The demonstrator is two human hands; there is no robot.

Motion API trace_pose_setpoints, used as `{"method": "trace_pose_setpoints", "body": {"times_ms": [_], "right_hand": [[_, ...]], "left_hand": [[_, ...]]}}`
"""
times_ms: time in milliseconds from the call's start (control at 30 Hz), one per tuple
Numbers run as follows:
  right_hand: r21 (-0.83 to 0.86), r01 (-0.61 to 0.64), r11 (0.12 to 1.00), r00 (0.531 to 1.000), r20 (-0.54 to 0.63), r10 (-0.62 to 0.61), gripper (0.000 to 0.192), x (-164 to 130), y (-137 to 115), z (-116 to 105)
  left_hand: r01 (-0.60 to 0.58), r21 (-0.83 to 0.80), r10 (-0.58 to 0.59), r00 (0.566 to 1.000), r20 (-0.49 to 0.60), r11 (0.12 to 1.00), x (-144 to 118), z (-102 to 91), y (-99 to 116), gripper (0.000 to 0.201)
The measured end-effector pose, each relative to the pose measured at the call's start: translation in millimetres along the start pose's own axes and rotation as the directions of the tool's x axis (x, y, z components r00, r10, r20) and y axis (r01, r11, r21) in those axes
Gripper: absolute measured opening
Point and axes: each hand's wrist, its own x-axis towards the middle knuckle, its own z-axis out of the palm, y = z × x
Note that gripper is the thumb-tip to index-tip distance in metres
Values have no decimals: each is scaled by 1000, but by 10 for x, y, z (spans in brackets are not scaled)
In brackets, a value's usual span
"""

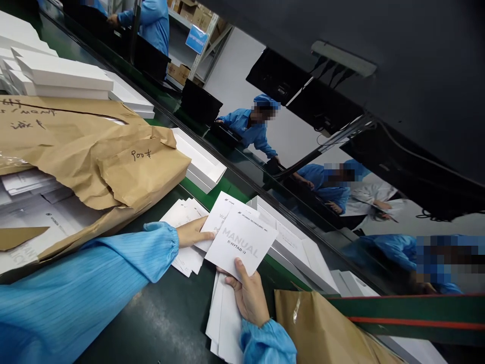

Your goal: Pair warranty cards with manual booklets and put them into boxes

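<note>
I see a dark green bench [166, 313] running diagonally. On it: torn brown paper wrapping [94, 156] at left, white flat boxes [56, 76] stacked upper left, open white trays [200, 162] mid-frame, fanned white leaflets [185, 215] at centre, another brown paper bag [322, 328] lower right.

Beyond the hand, a dark green conveyor belt [212, 194] runs diagonally through the room, with a black rail [265, 189] along its far side. Above that rail hang black monitors [278, 76] on a dark frame. Farther off stands a plain white wall [235, 65], and beside it metal shelving [197, 30] stacked with cardboard cartons. Other people in blue smocks [246, 129] work across the line under even indoor light
</note>
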Motion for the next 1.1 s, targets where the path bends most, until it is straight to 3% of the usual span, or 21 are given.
{"method": "trace_pose_setpoints", "body": {"times_ms": [133, 200, 300, 500, 733, 1100], "right_hand": [[-44, 46, 998, 999, -20, -47, 37, -4, -9, -13], [-54, 88, 995, 995, -48, -90, 32, 2, -13, -35], [14, 163, 987, 983, -90, -161, 26, 16, -22, -67], [152, 240, 959, 959, -187, -211, 34, 42, -32, -86], [225, 273, 935, 953, -197, -231, 34, 63, -33, -165], [399, 225, 889, 972, -160, -174, 32, 45, -43, -160]], "left_hand": [[-7, 188, 28, 993, -113, 982, -26, 3, -38, 44], [54, 173, -26, 987, -158, 983, -35, 19, -57, 45], [130, 23, -126, 985, -113, 991, -31, 42, -58, 48], [100, -120, -110, 991, -78, 988, -11, 50, 1, 50], [87, -158, -97, 994, -58, 984, -25, 39, -7, 50], [84, -151, -93, 995, -47, 985, -38, 43, 20, 48]]}}
